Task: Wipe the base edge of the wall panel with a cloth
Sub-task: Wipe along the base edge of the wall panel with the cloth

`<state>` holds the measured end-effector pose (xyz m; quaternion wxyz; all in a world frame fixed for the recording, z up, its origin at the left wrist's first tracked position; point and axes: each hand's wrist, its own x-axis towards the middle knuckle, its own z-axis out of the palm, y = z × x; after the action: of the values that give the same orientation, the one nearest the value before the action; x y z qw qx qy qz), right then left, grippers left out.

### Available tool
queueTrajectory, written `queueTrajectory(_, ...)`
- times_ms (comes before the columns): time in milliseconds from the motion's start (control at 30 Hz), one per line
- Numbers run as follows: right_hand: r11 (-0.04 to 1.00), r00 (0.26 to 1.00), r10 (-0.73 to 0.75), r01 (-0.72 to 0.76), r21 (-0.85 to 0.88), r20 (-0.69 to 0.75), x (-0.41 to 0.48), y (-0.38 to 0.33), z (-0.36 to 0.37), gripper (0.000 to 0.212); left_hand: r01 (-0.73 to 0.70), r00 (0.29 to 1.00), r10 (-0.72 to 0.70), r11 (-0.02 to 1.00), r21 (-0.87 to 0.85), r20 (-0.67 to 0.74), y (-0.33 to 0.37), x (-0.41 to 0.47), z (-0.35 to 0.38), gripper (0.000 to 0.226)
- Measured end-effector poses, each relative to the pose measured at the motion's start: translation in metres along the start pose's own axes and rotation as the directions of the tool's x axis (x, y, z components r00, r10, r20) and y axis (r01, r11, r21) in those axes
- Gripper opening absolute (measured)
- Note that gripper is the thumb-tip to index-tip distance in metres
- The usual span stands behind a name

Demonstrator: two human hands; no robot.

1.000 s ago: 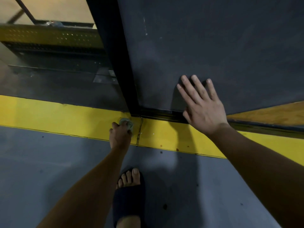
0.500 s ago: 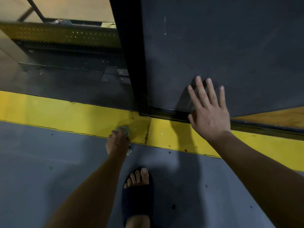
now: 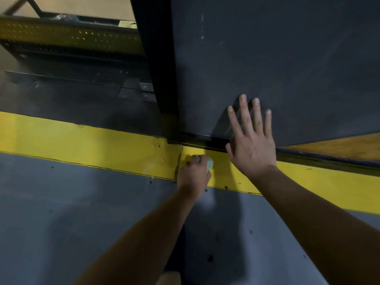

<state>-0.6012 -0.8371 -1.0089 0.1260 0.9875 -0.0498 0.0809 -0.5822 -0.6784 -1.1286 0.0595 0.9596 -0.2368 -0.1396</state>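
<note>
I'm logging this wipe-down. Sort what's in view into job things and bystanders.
Part of the job:
- cloth, bunched in the left hand
- wall panel, its base edge
- right hand, spread flat on the panel

Just there:
- yellow floor stripe
- grey floor
- perforated yellow rack behind

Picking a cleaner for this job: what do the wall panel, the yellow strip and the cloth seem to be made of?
Wall panel: looks like dark matte painted board or sheet metal, with faint pale scuffs; which one is unclear.
Yellow strip: glossy yellow paint or tape on the floor, showing a seam and dark specks.
Cloth: pale greenish, soft-looking fabric bunched in the left hand; the weave is too blurred to tell.
</note>
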Motion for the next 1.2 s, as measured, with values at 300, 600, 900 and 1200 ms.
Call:
queueTrajectory(300,0.995,0.996,-0.095,0.095,-0.02,0.0,0.003,0.023,0.005,0.09,0.075,0.997,-0.074,0.979,0.188,-0.011,-0.019,0.035,0.016,0.035)
queueTrajectory(600,0.994,0.994,-0.107,0.107,-0.018,0.002,0.005,0.025,0.009,0.086,0.373,0.916,-0.384,0.922,0.101,0.118,-0.06,0.02,0.013,0.055)
queueTrajectory(900,1.0,1.0,-0.013,0.013,0.023,-0.029,-0.002,0.005,0.007,0.085,0.59,0.796,-0.591,0.806,0.054,0.127,-0.111,-0.018,-0.003,0.025)
queueTrajectory(1200,1.0,1.0,0.009,-0.009,0.016,-0.01,-0.012,0.0,0.011,0.085,0.659,0.75,-0.66,0.741,-0.131,0.038,-0.122,-0.035,0.001,0.027)
